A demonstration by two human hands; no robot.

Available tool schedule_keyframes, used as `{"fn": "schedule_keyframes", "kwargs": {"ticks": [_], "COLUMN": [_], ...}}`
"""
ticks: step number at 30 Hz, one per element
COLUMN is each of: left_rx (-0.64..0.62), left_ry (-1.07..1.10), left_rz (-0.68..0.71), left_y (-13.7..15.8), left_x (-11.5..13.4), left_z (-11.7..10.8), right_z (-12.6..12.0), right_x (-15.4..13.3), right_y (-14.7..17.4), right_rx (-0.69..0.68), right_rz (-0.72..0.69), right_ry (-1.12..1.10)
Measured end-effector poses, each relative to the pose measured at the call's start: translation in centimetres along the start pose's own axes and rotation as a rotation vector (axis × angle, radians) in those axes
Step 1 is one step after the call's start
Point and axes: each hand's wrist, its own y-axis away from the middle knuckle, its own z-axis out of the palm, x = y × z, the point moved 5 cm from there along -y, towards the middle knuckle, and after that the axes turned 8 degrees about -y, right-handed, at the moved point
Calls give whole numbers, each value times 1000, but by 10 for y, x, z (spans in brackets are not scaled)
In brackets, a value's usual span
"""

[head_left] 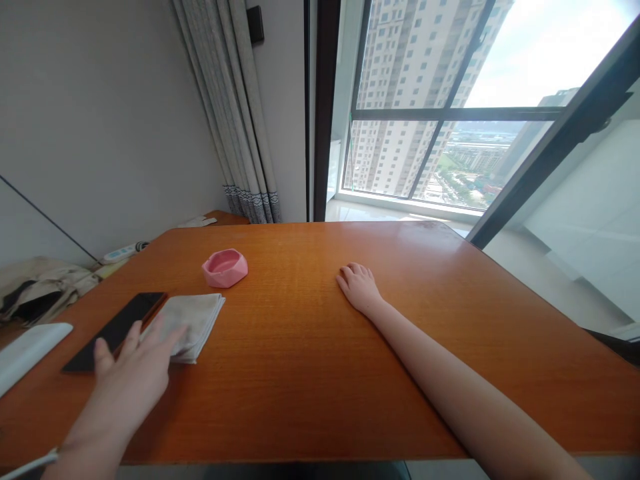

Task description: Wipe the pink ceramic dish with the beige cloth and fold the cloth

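My left hand (135, 373) is over the near edge of a folded grey-white cloth (193, 317), its fingers spread and slightly blurred. Whether the fingertips touch the cloth I cannot tell. Beside the cloth on the left lies a flat dark rectangular slab (123, 327), partly covered by my thumb and fingers. My right hand (360, 287) rests palm down on the wooden table, fingers loosely stretched and nothing in them. A pink faceted bowl, like an ashtray (225, 269), stands behind the cloth.
The brown wooden table (300, 387) spans the view. At the left edge are a white object (33, 350), a bundle of beige fabric (45, 287) and a power strip (120, 253). A curtain (240, 120) hangs behind, with a large window (450, 113) at the right.
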Motion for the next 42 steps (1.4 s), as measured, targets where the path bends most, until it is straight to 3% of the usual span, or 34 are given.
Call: {"fn": "schedule_keyframes", "kwargs": {"ticks": [3, 5, 10, 13, 17, 24, 30, 33, 37, 39, 42], "left_rx": [183, 226, 92, 86, 116, 222, 278, 415, 616, 568, 440], "left_ry": [-43, 17, 295, 472, 634, 708, 734, 735, 571, 452, 398], "left_rz": [241, 449, 909, 862, 812, 809, 826, 670, 165, 21, -37], "left_y": [2, -3, -34, -60, -73, -68, -69, -83, -112, -123, -132], "left_x": [55, 105, 224, 260, 277, 283, 280, 243, 155, 122, 100], "left_z": [-56, -87, -125, -125, -106, -78, -84, -94, -88, -74, -52], "right_z": [0, 0, -2, -2, -1, 2, 4, 2, 2, 3, 3], "right_x": [0, 0, 4, -1, -16, -33, -30, -19, 3, 11, 14], "right_y": [0, 1, 1, 1, 3, 9, 9, 6, -4, -7, -7], "right_rx": [20, 24, 42, 51, 7, -80, -69, 0, 120, 163, 173], "right_rz": [7, 2, -1, -104, -273, -348, -356, -333, -145, -53, -2], "right_ry": [-6, -14, -104, -256, -547, -554, -596, -671, -807, -858, -892]}}
